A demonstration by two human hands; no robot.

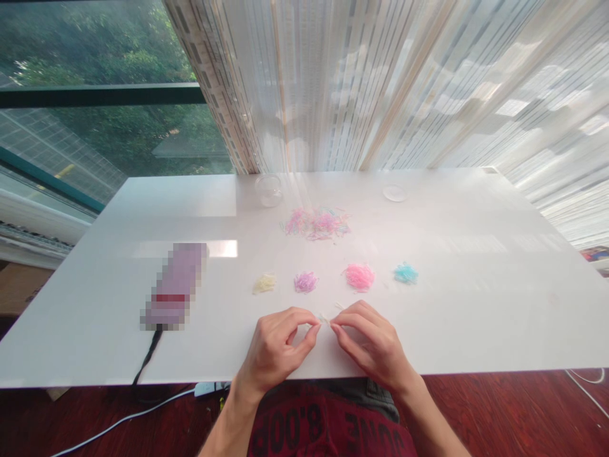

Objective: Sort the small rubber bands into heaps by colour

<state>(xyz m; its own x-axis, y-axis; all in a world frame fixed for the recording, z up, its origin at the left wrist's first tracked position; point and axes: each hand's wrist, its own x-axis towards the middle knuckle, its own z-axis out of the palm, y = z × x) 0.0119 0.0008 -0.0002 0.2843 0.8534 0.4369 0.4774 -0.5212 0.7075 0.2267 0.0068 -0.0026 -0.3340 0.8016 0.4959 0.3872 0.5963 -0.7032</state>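
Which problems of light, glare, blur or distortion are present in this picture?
Head view: glare leaves a bright patch on the white table, left of centre; haze washes out the striped curtain; the curtain's lines lean outward, perhaps from a wide lens; coarse pixels hide the purple object; the pale strands between both hands' fingertips look too soft to separate clearly.

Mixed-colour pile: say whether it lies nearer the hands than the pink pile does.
No, the mixed-colour pile lies beyond the pink pile, toward the curtain.

Daylight passes a dark-framed glass window (118, 136) and sheer striped curtains (323, 82) above reddish-brown wooden flooring (499, 412).
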